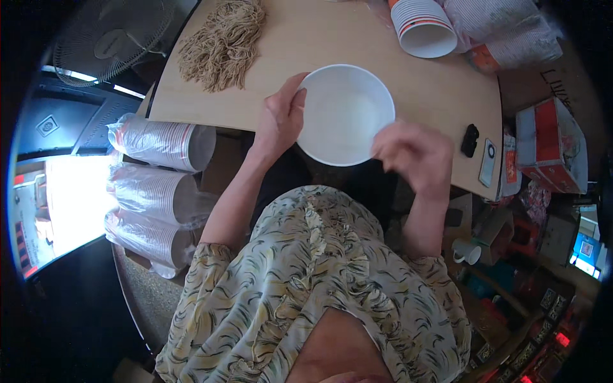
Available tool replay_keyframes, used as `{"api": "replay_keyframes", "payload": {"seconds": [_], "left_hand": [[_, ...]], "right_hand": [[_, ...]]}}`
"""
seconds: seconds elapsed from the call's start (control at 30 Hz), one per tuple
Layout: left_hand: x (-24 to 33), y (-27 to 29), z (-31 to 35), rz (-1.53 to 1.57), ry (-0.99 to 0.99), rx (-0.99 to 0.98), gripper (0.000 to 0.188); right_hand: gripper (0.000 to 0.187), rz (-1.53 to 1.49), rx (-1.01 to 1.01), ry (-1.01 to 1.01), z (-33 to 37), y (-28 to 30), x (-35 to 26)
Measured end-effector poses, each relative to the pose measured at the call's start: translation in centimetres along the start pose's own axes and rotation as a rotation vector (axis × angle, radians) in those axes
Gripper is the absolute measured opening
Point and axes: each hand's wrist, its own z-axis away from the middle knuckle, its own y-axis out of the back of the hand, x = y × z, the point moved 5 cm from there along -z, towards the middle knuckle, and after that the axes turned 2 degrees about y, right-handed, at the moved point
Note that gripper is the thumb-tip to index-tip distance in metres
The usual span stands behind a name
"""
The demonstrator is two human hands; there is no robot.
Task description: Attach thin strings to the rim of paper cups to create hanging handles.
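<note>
A round white tub, likely paper, is held over the near edge of the table with its open mouth toward me. My left hand is closed on its left rim, with the thumb at the inner side and the other fingers mostly hidden behind. At the tub's right rim is my right hand, curled and smeared by motion; whether it touches the tub I cannot make out. The inside of the tub looks bare. Beyond my left hand, a pile of tan, stringy strands lies on the table.
The light wood table carries a stack of white tubs and more in plastic wrap at the far right. Near its right edge lie a black object and a white device. Wrapped tub stacks stand left, below a fan.
</note>
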Motion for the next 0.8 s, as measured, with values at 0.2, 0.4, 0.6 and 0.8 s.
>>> {"api": "replay_keyframes", "payload": {"seconds": [0.2, 0.4, 0.6, 0.8], "left_hand": [[-1.0, 0.3, -0.6, 0.736, 0.128, 0.096, 0.027], [-0.2, -0.3, -0.7, 0.801, 0.051, 0.097, 0.027], [-1.5, 0.5, -1.5, 0.694, -0.042, 0.204, 0.022], [-1.4, 1.3, -3.9, 0.925, -0.084, 0.271, 0.025]], "right_hand": [[0.061, 0.060, 0.278, 0.020, 0.5, 3.3, -0.4], [0.092, -0.628, 0.285, -0.382, 3.3, 3.5, 10.4], [0.094, -0.851, 0.118, -0.375, 2.6, 3.0, 10.4], [0.087, -0.594, 0.225, -0.509, -2.8, 4.2, 10.1]]}}
